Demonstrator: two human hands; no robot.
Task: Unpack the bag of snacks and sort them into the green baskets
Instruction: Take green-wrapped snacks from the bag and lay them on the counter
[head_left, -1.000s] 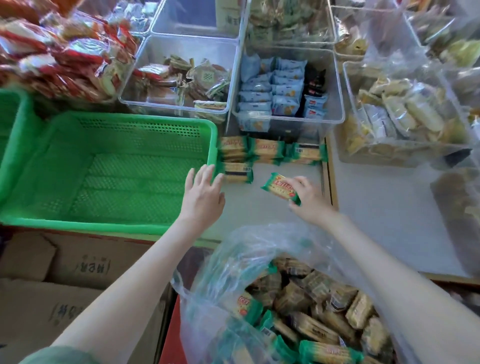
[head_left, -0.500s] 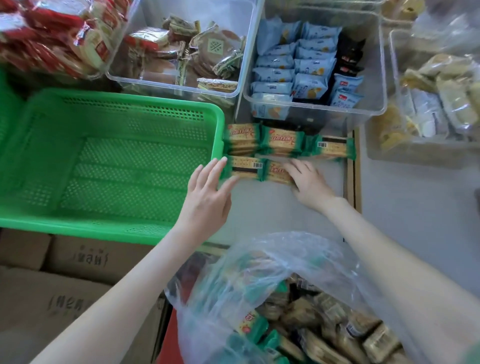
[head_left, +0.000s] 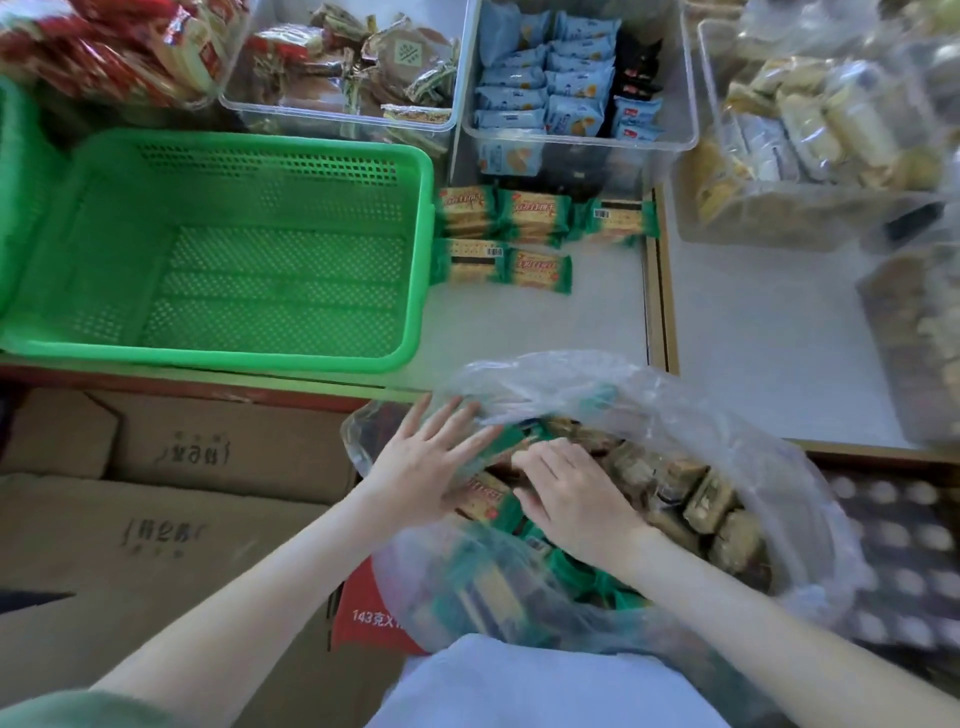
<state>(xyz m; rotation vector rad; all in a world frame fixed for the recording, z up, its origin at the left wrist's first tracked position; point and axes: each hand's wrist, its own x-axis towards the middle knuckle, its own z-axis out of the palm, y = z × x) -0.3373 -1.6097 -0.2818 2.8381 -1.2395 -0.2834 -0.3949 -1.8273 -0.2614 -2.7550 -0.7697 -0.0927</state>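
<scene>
A clear plastic bag (head_left: 717, 415) full of green-and-gold cracker packs (head_left: 701, 499) sits at the near edge of the counter. Both hands are inside its mouth. My left hand (head_left: 421, 462) lies with fingers straight and spread on the packs at the bag's left rim. My right hand (head_left: 566, 488) rests on the packs beside it, its fingertips tucked down among them; whether they grip a pack is hidden. A green basket (head_left: 415, 249) with nothing in it stands to the left. Several matching packs (head_left: 535, 234) lie in two rows on the white counter right of the basket.
Clear bins hold brown snacks (head_left: 358, 62), blue packs (head_left: 561, 88) and pale packs (head_left: 810, 130) at the back. Red packs (head_left: 104, 47) pile at far left. Cardboard boxes (head_left: 171, 499) stand below the counter. A wooden divider strip (head_left: 660, 291) crosses the counter.
Both hands have left the packs laid on the counter and drawn back into the bag. The pack carried by my right hand now lies in the front row.
</scene>
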